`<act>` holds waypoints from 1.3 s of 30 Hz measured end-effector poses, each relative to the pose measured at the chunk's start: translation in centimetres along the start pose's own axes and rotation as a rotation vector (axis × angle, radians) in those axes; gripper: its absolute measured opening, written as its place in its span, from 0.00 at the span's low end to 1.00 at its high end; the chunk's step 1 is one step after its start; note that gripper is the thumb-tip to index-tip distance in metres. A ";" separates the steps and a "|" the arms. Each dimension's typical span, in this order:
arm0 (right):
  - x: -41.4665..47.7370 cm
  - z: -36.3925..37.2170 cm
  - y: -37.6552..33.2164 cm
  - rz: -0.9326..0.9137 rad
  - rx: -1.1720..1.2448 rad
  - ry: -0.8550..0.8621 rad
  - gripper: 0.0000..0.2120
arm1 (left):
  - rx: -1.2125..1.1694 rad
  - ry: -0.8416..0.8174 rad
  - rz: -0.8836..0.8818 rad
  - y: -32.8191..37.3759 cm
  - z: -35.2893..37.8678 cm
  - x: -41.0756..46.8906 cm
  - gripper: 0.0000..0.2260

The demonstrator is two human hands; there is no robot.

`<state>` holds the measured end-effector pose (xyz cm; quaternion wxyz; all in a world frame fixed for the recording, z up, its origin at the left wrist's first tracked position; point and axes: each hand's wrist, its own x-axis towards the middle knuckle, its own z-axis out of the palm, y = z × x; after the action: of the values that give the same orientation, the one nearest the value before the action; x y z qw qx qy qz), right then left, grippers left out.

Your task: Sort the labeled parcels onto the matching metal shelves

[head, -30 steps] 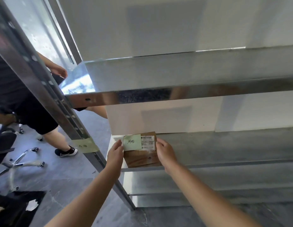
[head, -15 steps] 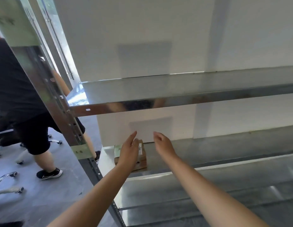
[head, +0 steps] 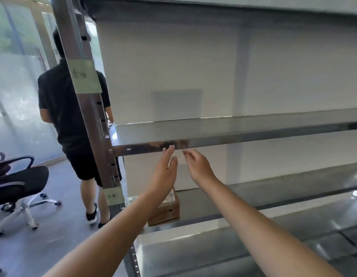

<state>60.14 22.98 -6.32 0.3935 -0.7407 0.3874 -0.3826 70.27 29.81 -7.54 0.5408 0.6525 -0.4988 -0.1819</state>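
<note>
Step status: brown parcel (head: 166,211) sits on the lower shelf (head: 253,196), far left end, just beside the steel upright (head: 93,116) at its 9 o'clock; parcel partly hidden behind the left forearm; pale label on its top face, text unreadable.

Left hand (head: 165,172): flat, fingers straight and together, holding nothing; fingertips up against the front lip of the middle shelf (head: 213,128), contact not certain. Right hand (head: 199,166): at 3 o'clock of the left, near it but apart; fingers loosely curled, nothing in it. Parcel lies at roughly 6 o'clock below both hands, well apart from them.

Judgement: placement for this parcel looks done, both hands free; no other parcel in view.

Shelf tags: green note (head: 113,195) on the upright level with the lower shelf; bigger green note (head: 84,75) higher up at 12 o'clock of it; handwriting on both, can't read it.

Next move calls for: fetch the next parcel; read its label; match it to an upright note before picking a level; other parcels sit off-frame, so expect a turn away from the rack.

Watch: person in black (head: 67,96) standing at 9 o'clock just behind the upright; office chair (head: 19,180) further out the same way.
</note>
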 end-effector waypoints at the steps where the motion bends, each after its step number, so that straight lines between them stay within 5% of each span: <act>1: -0.4 -0.2 -0.9 -0.024 -0.010 0.017 0.17 | -0.022 0.004 0.019 0.7 -0.6 -0.2 0.21; 8: -2.6 -3.1 -5.5 -0.160 -0.120 0.155 0.17 | 0.145 0.128 0.261 4.8 -3.5 -1.5 0.22; 14: -5.2 -6.2 -5.4 -0.413 -0.570 0.349 0.20 | 0.451 0.118 0.486 5.9 -1.8 -2.0 0.26; 18: -6.8 -8.5 -4.5 -0.355 -0.688 0.424 0.24 | 0.564 0.070 0.550 7.0 0.7 -3.1 0.28; 39: -14.0 -28.3 3.3 -0.111 -0.884 0.590 0.26 | 0.373 -0.093 0.720 15.9 20.0 -5.7 0.29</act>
<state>28.84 25.87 -1.64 -0.1024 -0.7163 0.5658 -0.3952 45.00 25.43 -2.12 0.4192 0.5141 -0.7437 0.0830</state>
